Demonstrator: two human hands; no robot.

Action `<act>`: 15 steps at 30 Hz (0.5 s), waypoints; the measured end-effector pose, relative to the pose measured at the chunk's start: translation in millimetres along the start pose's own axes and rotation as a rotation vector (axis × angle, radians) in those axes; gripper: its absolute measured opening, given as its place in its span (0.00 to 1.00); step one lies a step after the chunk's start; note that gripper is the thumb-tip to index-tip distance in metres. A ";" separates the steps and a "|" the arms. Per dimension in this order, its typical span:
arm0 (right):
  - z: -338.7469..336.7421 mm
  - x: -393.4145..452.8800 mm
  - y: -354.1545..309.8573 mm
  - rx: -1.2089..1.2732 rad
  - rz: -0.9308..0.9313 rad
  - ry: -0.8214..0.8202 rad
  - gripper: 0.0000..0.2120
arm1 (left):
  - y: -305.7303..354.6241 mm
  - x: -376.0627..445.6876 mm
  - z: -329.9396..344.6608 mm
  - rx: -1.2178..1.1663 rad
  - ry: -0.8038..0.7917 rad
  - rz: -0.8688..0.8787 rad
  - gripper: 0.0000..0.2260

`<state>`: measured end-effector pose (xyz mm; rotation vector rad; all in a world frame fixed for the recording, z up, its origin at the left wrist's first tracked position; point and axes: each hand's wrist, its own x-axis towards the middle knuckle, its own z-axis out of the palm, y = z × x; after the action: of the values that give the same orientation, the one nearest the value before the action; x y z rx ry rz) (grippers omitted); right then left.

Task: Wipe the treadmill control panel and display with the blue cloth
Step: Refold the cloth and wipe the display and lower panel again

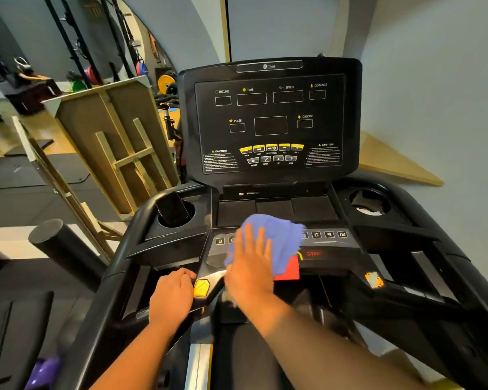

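Observation:
The blue cloth (279, 237) lies crumpled on the treadmill's lower control panel (330, 243), over the middle number buttons and part of the red stop button (289, 270). My right hand (250, 263) presses flat on the cloth's left side with straight fingers. My left hand (172, 296) grips the left handlebar beside a yellow button (202, 287). Above stands the dark display (269, 119), unlit, with labelled windows and yellow keys.
A dark phone (171, 208) stands in the left cup holder; the right cup holder (369, 205) is at the far side. A wooden frame (116, 142) leans to the left of the treadmill. A wall is close behind the display. Gym weights sit at the back left.

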<state>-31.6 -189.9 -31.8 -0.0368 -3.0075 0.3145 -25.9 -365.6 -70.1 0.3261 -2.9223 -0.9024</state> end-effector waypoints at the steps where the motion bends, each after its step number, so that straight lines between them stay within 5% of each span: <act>1: 5.3 -4.3 -15.3 -0.017 -0.107 -0.039 0.39 | -0.8 0.6 -0.7 0.009 -0.003 0.006 0.17; 8: 5.3 -12.1 -6.5 -0.022 -0.611 -0.123 0.35 | -6.5 3.5 0.7 0.088 -0.008 0.083 0.16; 15: 3.3 -13.7 67.9 -0.076 -0.566 -0.072 0.33 | -4.1 3.4 0.1 -0.020 -0.040 0.007 0.18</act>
<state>-17.5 -124.6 -50.7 0.8134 -2.9286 0.1411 -28.5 -369.7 -72.5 0.3002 -2.9462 -0.9482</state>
